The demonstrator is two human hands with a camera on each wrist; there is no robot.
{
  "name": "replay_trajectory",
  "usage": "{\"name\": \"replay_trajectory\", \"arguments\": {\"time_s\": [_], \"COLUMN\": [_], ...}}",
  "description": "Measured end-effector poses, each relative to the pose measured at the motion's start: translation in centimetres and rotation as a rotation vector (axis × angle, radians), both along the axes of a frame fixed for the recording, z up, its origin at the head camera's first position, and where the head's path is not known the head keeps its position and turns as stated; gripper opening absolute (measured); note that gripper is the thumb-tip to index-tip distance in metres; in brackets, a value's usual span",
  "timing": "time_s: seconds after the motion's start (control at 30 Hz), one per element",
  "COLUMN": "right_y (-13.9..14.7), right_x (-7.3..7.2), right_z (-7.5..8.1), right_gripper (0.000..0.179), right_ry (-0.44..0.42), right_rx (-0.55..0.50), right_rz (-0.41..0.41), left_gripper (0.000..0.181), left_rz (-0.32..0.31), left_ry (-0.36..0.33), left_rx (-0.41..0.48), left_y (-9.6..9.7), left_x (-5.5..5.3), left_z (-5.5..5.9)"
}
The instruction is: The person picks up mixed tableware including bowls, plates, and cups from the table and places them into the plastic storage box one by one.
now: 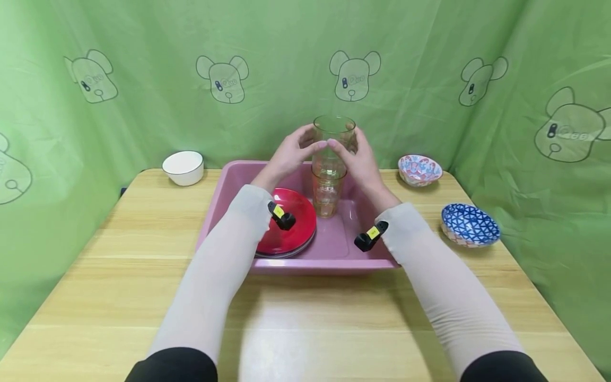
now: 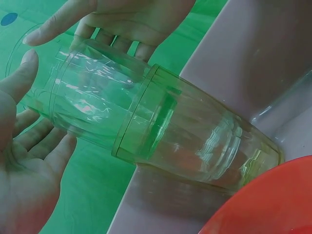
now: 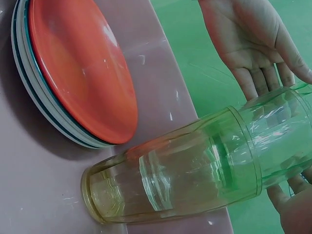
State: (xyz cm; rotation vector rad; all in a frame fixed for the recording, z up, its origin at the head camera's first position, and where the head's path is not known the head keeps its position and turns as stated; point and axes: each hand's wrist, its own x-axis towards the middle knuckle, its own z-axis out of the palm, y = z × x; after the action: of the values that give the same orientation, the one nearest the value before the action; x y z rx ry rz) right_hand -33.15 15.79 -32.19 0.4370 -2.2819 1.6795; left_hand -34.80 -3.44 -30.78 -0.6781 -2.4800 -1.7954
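Observation:
A clear yellowish plastic tumbler (image 1: 329, 159) stands upright with its lower end inside the mouth of a second, amber tumbler (image 1: 326, 199). My left hand (image 1: 291, 151) holds the upper tumbler from the left and my right hand (image 1: 361, 162) holds it from the right, thumbs almost meeting at the front. In the left wrist view the rim of the lower tumbler (image 2: 195, 141) circles the upper one. The lower tumbler rests on the floor of a pink basin (image 1: 324, 263). Beside it lies a red plate (image 1: 291, 228) on top of a stack of plates.
A white bowl (image 1: 183, 168) sits at the table's back left. On the right are a pink-and-blue patterned bowl (image 1: 420, 171) and a blue-and-white patterned bowl (image 1: 470, 225). The wooden table (image 1: 305, 323) is enclosed by green curtains (image 1: 286, 69).

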Motion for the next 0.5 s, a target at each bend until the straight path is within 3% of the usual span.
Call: {"name": "replay_trajectory", "arguments": {"time_s": [0.5], "right_y": [-0.03], "right_x": [0.75], "right_z": [0.52], "right_gripper": [0.072], "right_ry": [-0.019], "right_rx": [-0.008], "right_rz": [0.024], "left_gripper": [0.070], "left_rz": [0.016], "left_ry": [0.012], "left_rx": [-0.035], "left_y": [0.02], "left_x": [0.10], "left_z": [-0.06]}}
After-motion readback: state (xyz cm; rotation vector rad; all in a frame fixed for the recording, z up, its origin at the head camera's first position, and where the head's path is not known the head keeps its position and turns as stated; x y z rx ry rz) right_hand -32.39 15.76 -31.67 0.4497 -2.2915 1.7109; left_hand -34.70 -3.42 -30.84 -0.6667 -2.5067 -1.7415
